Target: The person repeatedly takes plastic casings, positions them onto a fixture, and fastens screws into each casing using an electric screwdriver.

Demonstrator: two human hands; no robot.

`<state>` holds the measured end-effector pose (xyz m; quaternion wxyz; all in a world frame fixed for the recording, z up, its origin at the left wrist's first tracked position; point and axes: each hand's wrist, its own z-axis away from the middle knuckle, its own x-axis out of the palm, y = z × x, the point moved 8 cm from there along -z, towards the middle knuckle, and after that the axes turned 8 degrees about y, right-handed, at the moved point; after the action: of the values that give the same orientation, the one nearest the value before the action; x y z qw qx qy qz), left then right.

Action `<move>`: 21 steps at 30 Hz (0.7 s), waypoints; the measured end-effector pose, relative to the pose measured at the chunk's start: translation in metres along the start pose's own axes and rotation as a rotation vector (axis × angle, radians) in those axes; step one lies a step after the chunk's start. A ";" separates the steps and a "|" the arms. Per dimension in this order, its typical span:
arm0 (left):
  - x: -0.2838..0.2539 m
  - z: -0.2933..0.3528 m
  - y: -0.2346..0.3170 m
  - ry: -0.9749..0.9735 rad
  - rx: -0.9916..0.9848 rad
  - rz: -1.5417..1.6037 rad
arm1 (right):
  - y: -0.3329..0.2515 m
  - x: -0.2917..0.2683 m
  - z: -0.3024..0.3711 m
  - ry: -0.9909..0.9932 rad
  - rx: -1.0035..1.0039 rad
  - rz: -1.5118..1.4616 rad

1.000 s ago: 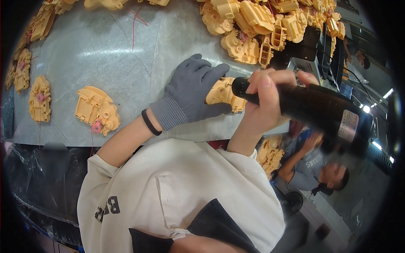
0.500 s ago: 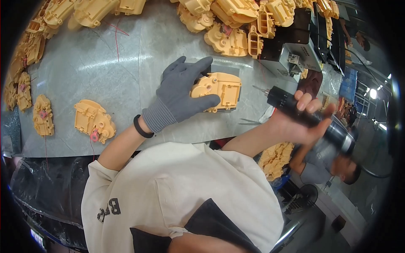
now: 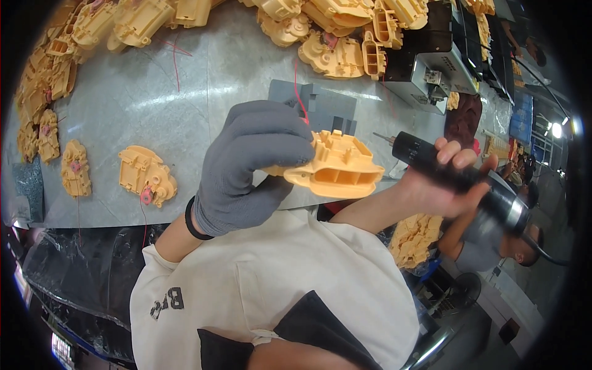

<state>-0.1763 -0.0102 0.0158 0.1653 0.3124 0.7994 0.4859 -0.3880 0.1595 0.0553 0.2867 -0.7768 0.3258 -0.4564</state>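
Gloved in grey, my left hand (image 3: 253,160) grips a yellow plastic housing (image 3: 345,166), lifted off the table and tilted so that an open slot in its side shows. A red wire (image 3: 298,92) rises from beside my fingers. Bare, my right hand (image 3: 453,179) is wrapped round a black electric screwdriver (image 3: 425,157), whose thin bit points left toward the housing without touching it. Behind the held housing a dark grey fixture block (image 3: 330,108) lies on the table.
Two yellow housings (image 3: 145,176) with pink parts and red wires lie at the left on the metal table (image 3: 234,68). Many more housings (image 3: 333,55) are heaped along the far and left edges. A screw feeder box (image 3: 431,80) stands at the far right. A person (image 3: 487,234) sits beyond.
My left hand has picked the housing up from the fixture block, brought it nearer and tipped it over. The screwdriver in my right hand has barely shifted.
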 end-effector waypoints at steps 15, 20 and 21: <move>-0.221 0.039 0.084 0.500 0.105 0.856 | 0.018 0.006 0.000 -0.096 0.217 -0.134; -0.223 0.066 0.111 0.361 0.247 0.485 | 0.022 0.023 0.007 -0.150 0.264 -0.142; -0.217 0.062 0.112 0.325 0.269 0.430 | 0.021 0.023 0.006 -0.152 0.258 -0.139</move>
<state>0.0601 -0.0746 0.0769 -0.1144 0.4118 0.7881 0.4430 -0.3793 0.1294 0.0491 0.3753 -0.7865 0.1873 -0.4532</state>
